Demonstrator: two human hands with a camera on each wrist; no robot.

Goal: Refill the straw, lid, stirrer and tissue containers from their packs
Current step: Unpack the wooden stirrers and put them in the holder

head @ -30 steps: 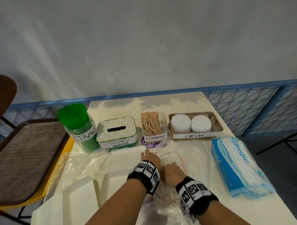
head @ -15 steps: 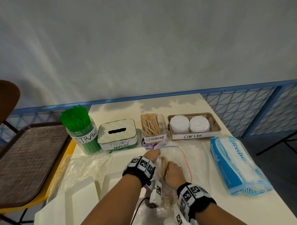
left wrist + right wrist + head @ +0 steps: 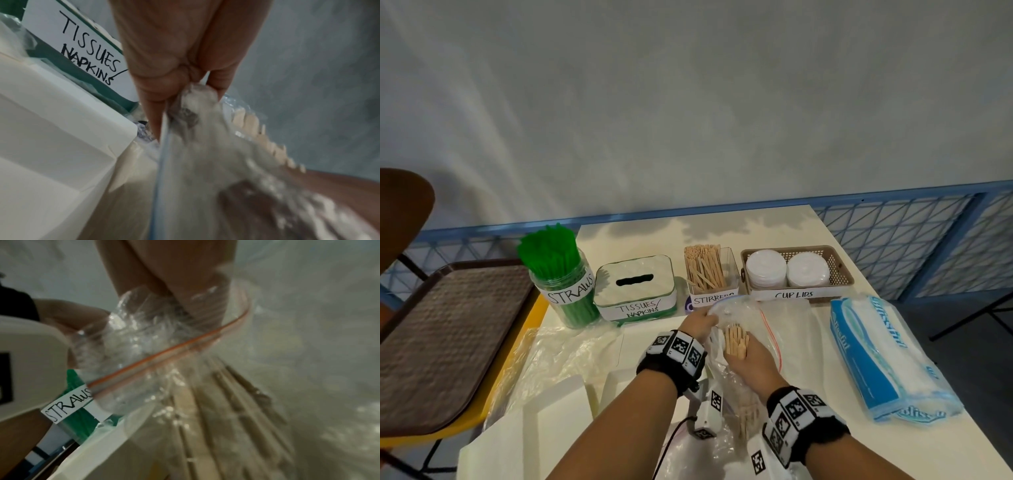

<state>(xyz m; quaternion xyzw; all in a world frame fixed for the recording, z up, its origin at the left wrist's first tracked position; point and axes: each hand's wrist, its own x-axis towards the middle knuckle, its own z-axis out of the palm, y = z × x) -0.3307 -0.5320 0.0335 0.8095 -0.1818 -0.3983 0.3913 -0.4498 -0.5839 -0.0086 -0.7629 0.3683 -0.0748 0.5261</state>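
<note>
A clear zip bag (image 3: 751,317) with a red seal strip lies in front of the labelled stirrer container (image 3: 710,274). My left hand (image 3: 703,320) pinches the bag's mouth and holds it up; the left wrist view shows the fingers (image 3: 218,81) bunching the plastic (image 3: 195,97). My right hand (image 3: 739,354) is inside the bag and grips a bundle of wooden stirrers (image 3: 736,339), upright in the fist. More stirrers (image 3: 748,416) lie lower in the bag. In the right wrist view the stirrers (image 3: 226,410) fan out behind the red strip (image 3: 170,350).
Along the back stand the green straws jar (image 3: 561,277), the tissue box (image 3: 635,287) and the cup lids basket (image 3: 835,270). A blue tissue pack (image 3: 883,356) lies at the right. Crumpled plastic (image 3: 558,356) and white boxes (image 3: 544,418) lie front left; a brown tray (image 3: 445,335) sits beside the table.
My right hand has drawn a bundle of stirrers up inside the bag. My left hand has lifted the bag's mouth toward the stirrer container.
</note>
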